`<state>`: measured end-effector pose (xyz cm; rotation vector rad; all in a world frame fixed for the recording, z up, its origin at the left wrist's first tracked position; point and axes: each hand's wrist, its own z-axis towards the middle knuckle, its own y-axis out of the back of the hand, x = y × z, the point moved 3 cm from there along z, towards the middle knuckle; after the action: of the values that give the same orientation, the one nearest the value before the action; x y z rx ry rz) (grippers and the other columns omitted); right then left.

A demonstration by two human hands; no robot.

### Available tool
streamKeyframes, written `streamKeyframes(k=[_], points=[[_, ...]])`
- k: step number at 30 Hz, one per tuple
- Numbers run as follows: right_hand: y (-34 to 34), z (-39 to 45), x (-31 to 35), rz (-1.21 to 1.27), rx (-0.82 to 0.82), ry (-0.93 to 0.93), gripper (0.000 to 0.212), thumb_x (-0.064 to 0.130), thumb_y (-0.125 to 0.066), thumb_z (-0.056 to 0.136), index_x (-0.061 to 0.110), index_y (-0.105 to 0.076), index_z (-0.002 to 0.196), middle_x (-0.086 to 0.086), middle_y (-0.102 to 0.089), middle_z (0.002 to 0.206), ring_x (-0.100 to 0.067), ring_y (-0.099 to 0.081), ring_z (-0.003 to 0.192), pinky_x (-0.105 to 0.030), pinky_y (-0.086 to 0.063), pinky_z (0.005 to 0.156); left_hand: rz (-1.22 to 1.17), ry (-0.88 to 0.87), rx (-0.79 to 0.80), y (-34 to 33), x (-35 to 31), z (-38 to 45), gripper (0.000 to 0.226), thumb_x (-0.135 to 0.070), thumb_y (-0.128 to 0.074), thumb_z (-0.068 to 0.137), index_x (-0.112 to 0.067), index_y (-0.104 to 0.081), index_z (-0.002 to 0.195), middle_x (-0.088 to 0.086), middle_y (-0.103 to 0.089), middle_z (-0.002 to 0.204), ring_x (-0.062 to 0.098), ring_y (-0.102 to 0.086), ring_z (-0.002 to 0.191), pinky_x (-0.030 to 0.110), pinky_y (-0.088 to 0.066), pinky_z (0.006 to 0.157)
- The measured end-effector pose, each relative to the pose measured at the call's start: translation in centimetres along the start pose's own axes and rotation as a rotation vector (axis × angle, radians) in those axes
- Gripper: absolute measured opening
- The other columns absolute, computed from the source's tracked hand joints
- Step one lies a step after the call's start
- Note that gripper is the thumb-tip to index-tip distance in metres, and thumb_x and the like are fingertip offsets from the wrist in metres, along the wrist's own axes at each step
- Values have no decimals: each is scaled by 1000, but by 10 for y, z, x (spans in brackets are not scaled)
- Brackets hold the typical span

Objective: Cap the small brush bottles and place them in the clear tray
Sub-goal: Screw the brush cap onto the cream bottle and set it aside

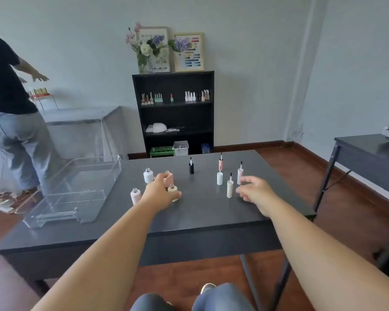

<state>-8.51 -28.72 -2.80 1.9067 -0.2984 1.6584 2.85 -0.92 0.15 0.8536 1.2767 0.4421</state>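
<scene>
a: four open bottles stand on the left half of the dark table [202, 212], right?

b: yes. but start further left: the clear tray [76, 189] lies at the table's left side, its far left corner past the table edge. nothing lies in it. a bare strip of table separates it from the bottles.

a: and the bottles?

b: a pale pink bottle [135, 195] stands nearest the tray, a white bottle [148, 175] behind it, both uncapped and free. the left hand [160, 194] reaches among them; its fingers curl loosely around a pink square bottle [168, 178], and a cream bottle [173, 191] sits just by the thumb. i cannot tell whether it grips either firmly.

a: middle of the table?

b: a black cap [191, 168] stands alone, brush up, with bare surface on every side.

a: right side?

b: four more brush caps stand upright: a white cap [219, 178], a pink cap [221, 163] behind it, a cream cap [229, 188] nearest, and a pale cap [240, 175] furthest right. the right hand [256, 190] hovers just beside the cream and pale caps, fingers spread wide, holding nothing.

a: room to move?

b: the near half of the table is bare up to its front edge, and so is the part right of the caps.
</scene>
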Motion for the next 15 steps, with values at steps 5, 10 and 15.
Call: streamKeyframes(k=[5, 10, 15], points=[[-18, 1, -5, -61, 126, -1, 41, 23, -83, 67, 28, -67, 104, 3, -69, 93, -10, -64, 88, -24, -47, 76, -232, 19, -7, -17, 10, 4, 55, -27, -71, 78, -28, -47, 127, -11, -60, 102, -3, -54, 79, 16, -36, 58], [-31, 0, -4, -90, -16, 92, 14, 28, -78, 72, 24, -71, 84, 12, -71, 79, -10, -65, 79, -26, -49, 70, -332, -2, -94, -31, 21, -1, 34, -25, -77, 76, -28, -59, 104, -9, -65, 91, 10, -63, 83, 14, -40, 65], [-50, -9, 8, 42, 49, 203, 6, 36, -70, 82, 34, -73, 87, 14, -74, 77, -3, -66, 75, -20, -45, 68, -409, -138, -134, -29, 14, -3, 30, -27, -80, 74, -49, -61, 84, -16, -64, 94, -11, -60, 77, 0, -40, 63]])
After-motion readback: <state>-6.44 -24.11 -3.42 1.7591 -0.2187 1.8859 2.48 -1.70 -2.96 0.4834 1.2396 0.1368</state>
